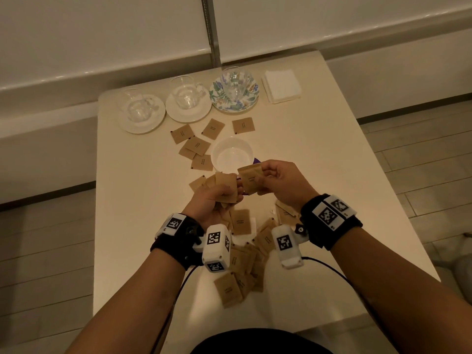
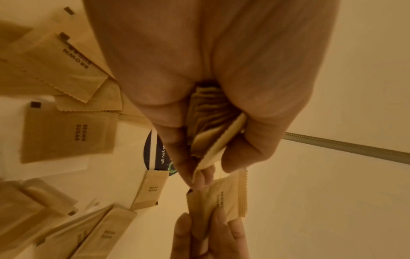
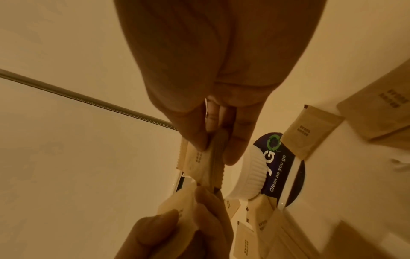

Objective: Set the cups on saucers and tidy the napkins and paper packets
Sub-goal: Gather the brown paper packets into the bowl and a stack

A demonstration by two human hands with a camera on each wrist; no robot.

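Cream table (image 1: pixel 319 154), square brown-paper sugar packets (image 1: pixel 198 145), serrated edges, dark lettering.

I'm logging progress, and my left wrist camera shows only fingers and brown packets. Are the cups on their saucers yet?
Observer: Yes. The head view shows three glass cups, each standing on one of the saucers along the far edge of the table.
Operator: And the napkins?
Observer: A squared white stack of napkins lies to the right of the flowered saucer.
Operator: Is there anywhere for the packets to go?
Observer: A white bowl stands mid-table with nothing in it, and loose packets lie beside it.
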